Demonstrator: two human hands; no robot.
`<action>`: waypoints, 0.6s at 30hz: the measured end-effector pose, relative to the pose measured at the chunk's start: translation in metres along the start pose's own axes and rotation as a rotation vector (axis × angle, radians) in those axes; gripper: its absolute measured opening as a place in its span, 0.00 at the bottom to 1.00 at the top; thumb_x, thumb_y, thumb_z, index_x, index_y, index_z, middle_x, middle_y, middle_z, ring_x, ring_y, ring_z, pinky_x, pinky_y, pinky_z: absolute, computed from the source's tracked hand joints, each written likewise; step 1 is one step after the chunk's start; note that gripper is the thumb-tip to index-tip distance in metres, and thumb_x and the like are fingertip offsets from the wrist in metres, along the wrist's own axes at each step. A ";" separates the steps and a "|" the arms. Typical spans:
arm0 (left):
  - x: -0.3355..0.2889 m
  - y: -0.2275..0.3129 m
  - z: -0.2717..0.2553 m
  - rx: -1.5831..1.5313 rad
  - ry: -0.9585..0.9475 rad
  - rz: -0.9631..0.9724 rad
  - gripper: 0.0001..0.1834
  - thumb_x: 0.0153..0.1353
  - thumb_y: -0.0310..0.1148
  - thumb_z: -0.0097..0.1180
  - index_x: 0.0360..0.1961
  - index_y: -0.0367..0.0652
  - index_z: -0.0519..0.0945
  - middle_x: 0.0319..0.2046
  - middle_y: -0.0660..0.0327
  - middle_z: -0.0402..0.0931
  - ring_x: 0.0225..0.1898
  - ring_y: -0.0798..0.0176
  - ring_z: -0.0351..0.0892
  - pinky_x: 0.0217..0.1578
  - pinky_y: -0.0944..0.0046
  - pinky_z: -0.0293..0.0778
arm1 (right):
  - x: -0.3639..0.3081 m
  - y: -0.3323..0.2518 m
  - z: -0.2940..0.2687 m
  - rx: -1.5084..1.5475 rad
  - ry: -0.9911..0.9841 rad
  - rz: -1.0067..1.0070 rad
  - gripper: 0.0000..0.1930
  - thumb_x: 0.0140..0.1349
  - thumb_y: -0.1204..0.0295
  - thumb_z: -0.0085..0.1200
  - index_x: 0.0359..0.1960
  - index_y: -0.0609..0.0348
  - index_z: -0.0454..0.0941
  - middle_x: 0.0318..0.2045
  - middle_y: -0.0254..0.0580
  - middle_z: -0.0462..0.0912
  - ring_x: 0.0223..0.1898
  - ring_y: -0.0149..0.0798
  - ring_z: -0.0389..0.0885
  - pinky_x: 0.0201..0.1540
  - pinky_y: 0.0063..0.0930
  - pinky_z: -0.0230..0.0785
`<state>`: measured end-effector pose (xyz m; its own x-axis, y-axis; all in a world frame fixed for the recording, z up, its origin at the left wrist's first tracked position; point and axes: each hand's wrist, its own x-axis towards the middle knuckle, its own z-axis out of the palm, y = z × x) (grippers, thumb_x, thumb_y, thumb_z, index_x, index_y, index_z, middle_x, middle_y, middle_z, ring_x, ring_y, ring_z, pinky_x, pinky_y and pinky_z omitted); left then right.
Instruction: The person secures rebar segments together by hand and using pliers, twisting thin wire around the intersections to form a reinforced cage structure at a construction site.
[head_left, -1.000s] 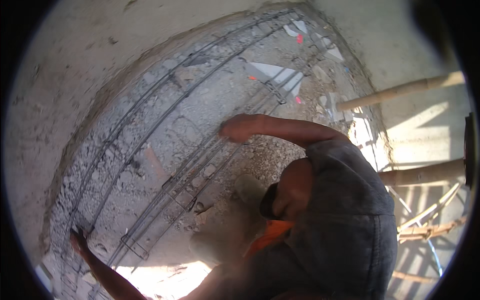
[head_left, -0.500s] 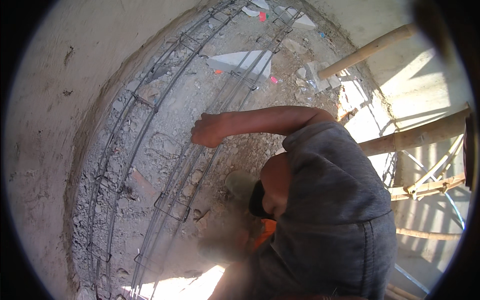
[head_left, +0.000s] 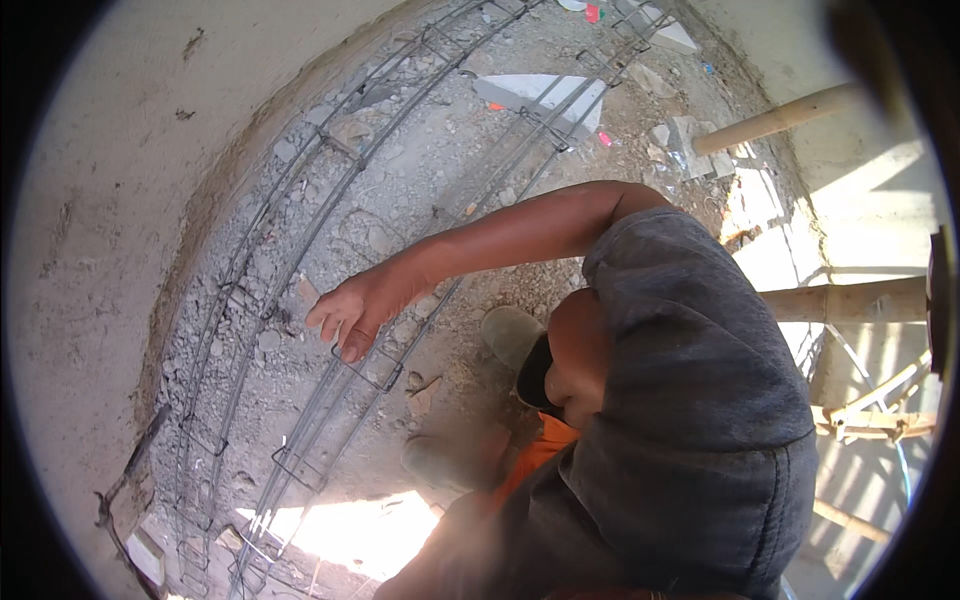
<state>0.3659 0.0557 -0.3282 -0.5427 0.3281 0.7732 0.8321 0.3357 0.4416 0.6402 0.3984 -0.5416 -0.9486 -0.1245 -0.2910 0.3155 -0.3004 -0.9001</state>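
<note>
My left grip was out of view, so I couldn't tell its state. Beside the pale wall [head_left: 95, 190], a first steel-bar cage [head_left: 362, 163] stretched over the rubble [head_left: 390, 205]. Then came my right grip [head_left: 348, 318], open with fingers loosely spread, over the second steel-bar cage [head_left: 392, 378] (whether I touched its bars, I couldn't tell). That one ran slantwise between the first cage and my shoes [head_left: 510, 335]. Farther right, its bars crossed a white slab [head_left: 530, 90], and a bamboo pole [head_left: 775, 120] slanted beyond.
</note>
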 end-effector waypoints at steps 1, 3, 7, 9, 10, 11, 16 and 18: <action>-0.006 0.008 0.001 -0.061 -0.064 -0.100 0.19 0.70 0.33 0.53 0.56 0.31 0.77 0.39 0.49 0.83 0.27 0.62 0.83 0.21 0.67 0.75 | -0.001 -0.001 0.004 0.165 -0.006 -0.037 0.47 0.62 0.60 0.64 0.74 0.62 0.44 0.69 0.57 0.58 0.70 0.49 0.60 0.68 0.40 0.57; -0.023 0.001 0.023 -0.434 -0.099 -0.349 0.19 0.73 0.31 0.47 0.59 0.28 0.73 0.47 0.46 0.82 0.34 0.60 0.84 0.35 0.65 0.81 | -0.001 -0.003 0.013 0.453 -0.035 -0.157 0.53 0.60 0.62 0.66 0.75 0.63 0.35 0.72 0.56 0.51 0.71 0.49 0.58 0.71 0.43 0.51; -0.074 0.029 0.084 -0.924 -0.422 -0.437 0.19 0.72 0.29 0.49 0.59 0.29 0.73 0.50 0.41 0.79 0.32 0.54 0.85 0.32 0.62 0.86 | -0.002 -0.019 0.038 0.659 -0.050 -0.314 0.61 0.51 0.61 0.73 0.76 0.50 0.34 0.75 0.54 0.43 0.75 0.54 0.47 0.72 0.53 0.43; -0.089 0.042 0.101 -1.058 -0.548 -0.445 0.19 0.71 0.29 0.50 0.59 0.30 0.73 0.49 0.41 0.79 0.33 0.52 0.86 0.33 0.59 0.87 | -0.005 -0.023 0.054 0.700 -0.095 -0.341 0.58 0.52 0.67 0.71 0.76 0.41 0.37 0.74 0.51 0.48 0.74 0.52 0.49 0.71 0.51 0.48; -0.099 0.043 0.108 -1.089 -0.571 -0.480 0.19 0.71 0.30 0.50 0.59 0.31 0.73 0.50 0.41 0.79 0.34 0.52 0.86 0.34 0.59 0.87 | -0.012 -0.034 0.061 0.646 -0.059 -0.317 0.57 0.53 0.67 0.71 0.76 0.40 0.38 0.74 0.51 0.49 0.74 0.52 0.51 0.70 0.50 0.50; -0.108 0.043 0.115 -1.117 -0.591 -0.510 0.19 0.71 0.30 0.50 0.60 0.32 0.73 0.50 0.41 0.79 0.35 0.52 0.86 0.34 0.58 0.87 | -0.016 -0.034 0.057 0.537 -0.029 -0.292 0.54 0.54 0.69 0.69 0.76 0.40 0.39 0.73 0.50 0.51 0.72 0.50 0.55 0.68 0.47 0.55; -0.136 0.046 0.139 -1.129 -0.663 -0.388 0.18 0.71 0.25 0.47 0.60 0.33 0.72 0.52 0.41 0.78 0.40 0.50 0.86 0.40 0.57 0.86 | -0.030 -0.046 0.048 0.346 0.178 -0.089 0.42 0.63 0.72 0.59 0.75 0.41 0.46 0.71 0.49 0.57 0.67 0.48 0.65 0.61 0.40 0.65; -0.145 0.054 0.146 -1.105 -0.730 -0.331 0.19 0.71 0.24 0.47 0.61 0.34 0.72 0.54 0.41 0.76 0.44 0.49 0.85 0.44 0.57 0.85 | -0.024 -0.025 0.032 0.361 0.073 -0.235 0.38 0.64 0.74 0.54 0.74 0.43 0.48 0.71 0.49 0.57 0.68 0.51 0.64 0.62 0.42 0.65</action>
<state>0.4727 0.1553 -0.4824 -0.3827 0.8741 0.2991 0.1225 -0.2729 0.9542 0.6562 0.3790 -0.5016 -0.9908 0.0502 -0.1253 0.0666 -0.6256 -0.7773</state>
